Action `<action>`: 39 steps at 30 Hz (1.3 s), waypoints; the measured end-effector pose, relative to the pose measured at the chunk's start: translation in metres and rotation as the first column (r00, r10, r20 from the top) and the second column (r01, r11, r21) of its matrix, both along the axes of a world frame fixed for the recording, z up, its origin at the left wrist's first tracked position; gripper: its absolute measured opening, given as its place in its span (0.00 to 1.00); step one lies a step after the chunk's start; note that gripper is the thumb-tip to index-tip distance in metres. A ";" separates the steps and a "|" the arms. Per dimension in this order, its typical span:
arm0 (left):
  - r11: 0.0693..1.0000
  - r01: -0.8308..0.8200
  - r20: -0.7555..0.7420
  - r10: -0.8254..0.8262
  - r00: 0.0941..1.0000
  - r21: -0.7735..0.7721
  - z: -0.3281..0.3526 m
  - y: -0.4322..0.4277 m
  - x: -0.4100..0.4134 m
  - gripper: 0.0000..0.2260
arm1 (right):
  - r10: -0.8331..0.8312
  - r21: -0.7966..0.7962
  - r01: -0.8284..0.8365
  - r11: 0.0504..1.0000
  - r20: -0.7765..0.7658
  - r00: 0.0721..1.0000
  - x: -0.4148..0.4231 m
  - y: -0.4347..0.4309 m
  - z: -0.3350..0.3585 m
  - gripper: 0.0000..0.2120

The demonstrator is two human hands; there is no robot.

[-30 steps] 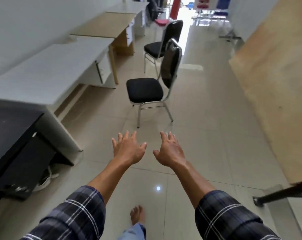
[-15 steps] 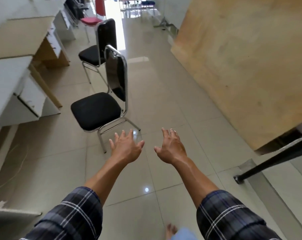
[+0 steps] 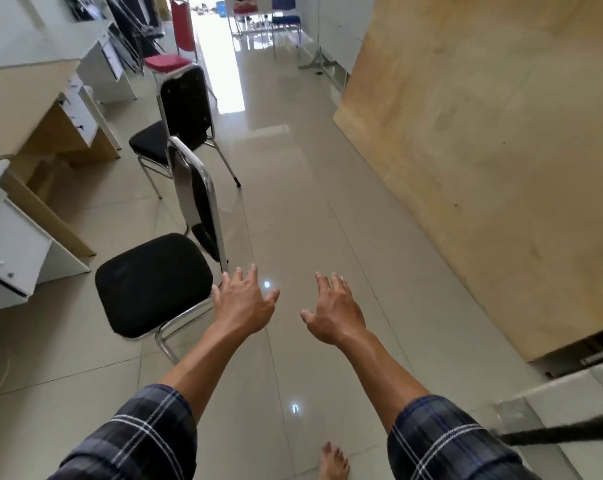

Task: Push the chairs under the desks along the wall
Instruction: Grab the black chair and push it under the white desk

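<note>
A black padded chair point(image 3: 152, 284) with a chrome frame stands on the tiled floor just left of my hands, its seat facing the white desk point(image 3: 7, 251) at the left edge. A second black chair point(image 3: 185, 109) stands behind it, in front of the wooden desk point(image 3: 19, 98). My left hand point(image 3: 246, 301) hovers by the near chair's right seat corner, fingers spread, holding nothing; whether it touches the frame is unclear. My right hand point(image 3: 334, 311) is open over bare floor to the right.
A large plywood board point(image 3: 483, 143) leans along the right side. A red chair point(image 3: 175, 46) and folded frames stand farther down on the left, a blue chair point(image 3: 286, 12) at the far end. A dark bar point(image 3: 563, 434) juts in at lower right. My bare foot point(image 3: 333, 462) is on the tiles.
I have walked forward and turned right; the near chair has come from ahead to beside my left hand. Both hands stay open and empty.
</note>
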State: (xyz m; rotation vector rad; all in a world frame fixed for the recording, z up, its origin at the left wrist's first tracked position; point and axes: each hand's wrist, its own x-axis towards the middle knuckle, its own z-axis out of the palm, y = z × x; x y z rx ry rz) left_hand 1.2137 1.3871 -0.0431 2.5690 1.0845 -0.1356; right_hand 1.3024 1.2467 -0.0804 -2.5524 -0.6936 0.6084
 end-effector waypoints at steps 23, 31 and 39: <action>0.967 -0.246 0.134 0.236 0.962 0.063 0.008 0.256 0.286 0.34 | 0.211 -0.020 -0.210 0.978 0.083 0.974 0.310 0.254 0.026 0.40; 0.890 -0.445 0.047 0.442 0.896 0.098 -0.007 0.338 0.316 0.35 | 0.423 -0.005 -0.424 0.906 0.068 0.903 0.364 0.374 0.021 0.40; 0.600 -0.798 -0.022 0.798 0.602 -0.056 -0.032 0.378 0.329 0.40 | 0.780 -0.028 -0.779 0.626 0.032 0.625 0.407 0.486 0.013 0.41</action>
